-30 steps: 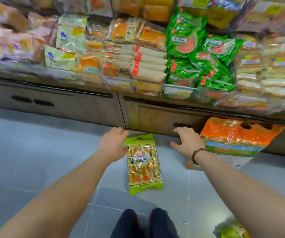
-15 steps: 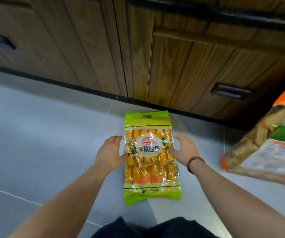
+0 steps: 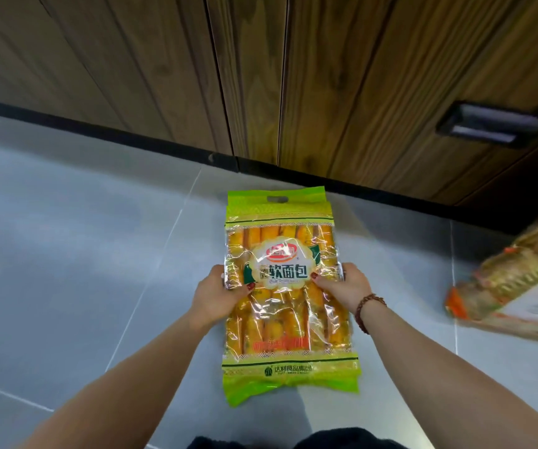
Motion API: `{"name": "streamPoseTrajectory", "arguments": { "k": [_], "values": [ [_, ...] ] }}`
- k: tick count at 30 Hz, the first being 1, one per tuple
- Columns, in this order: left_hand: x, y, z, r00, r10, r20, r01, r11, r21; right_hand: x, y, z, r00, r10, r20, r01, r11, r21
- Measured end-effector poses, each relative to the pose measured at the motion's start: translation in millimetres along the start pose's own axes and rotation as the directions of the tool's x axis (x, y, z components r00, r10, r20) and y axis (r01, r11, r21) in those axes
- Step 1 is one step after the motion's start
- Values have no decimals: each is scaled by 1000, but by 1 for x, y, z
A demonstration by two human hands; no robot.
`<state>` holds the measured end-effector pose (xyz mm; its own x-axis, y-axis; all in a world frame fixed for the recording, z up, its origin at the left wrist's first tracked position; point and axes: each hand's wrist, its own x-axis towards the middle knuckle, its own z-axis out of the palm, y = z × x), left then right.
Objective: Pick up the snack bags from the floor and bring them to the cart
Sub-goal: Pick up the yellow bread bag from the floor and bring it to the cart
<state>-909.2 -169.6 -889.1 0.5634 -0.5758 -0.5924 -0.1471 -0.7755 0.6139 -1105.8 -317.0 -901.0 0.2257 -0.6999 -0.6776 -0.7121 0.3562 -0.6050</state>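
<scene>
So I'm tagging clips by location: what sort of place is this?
Probably a shop aisle, though no shelves show: a sealed retail bread bag low over a grey tiled floor, a second packaged bag to its right, and wooden base cabinets behind.

We stretch both bare forearms forward and down, converging. Our left hand [image 3: 214,298] and right hand [image 3: 345,286] pinch opposite side edges of the snack bag [image 3: 288,319], thumbs pressed on its front. A bead bracelet [image 3: 367,311] circles our right wrist.
</scene>
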Motion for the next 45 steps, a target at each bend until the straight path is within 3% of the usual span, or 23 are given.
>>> {"name": "streamPoseTrajectory", "arguments": {
  "k": [13, 27, 32, 38, 45],
  "values": [
    [-34, 30, -47, 990, 30, -136, -42, 996, -83, -50, -55, -14, 995, -91, -47, 91, 996, 0],
    [-268, 168, -273, 945, -82, -316, 6, 972, -234, -311, -291, -86, 963, -261, 74, 266, 961, -77],
    [-355, 249, -374, 906, -68, -417, -52, 961, -270, -412, -412, -129, 911, -394, 117, 405, 910, -85],
    [-445, 335, -479, 819, 28, -573, -229, 932, -282, -515, -540, -166, 796, -588, 141, 600, 797, -64],
    [-516, 361, -588, 683, 22, -730, -324, 905, -277, -604, -642, -151, 651, -735, 192, 752, 658, -30]
  ]
}}
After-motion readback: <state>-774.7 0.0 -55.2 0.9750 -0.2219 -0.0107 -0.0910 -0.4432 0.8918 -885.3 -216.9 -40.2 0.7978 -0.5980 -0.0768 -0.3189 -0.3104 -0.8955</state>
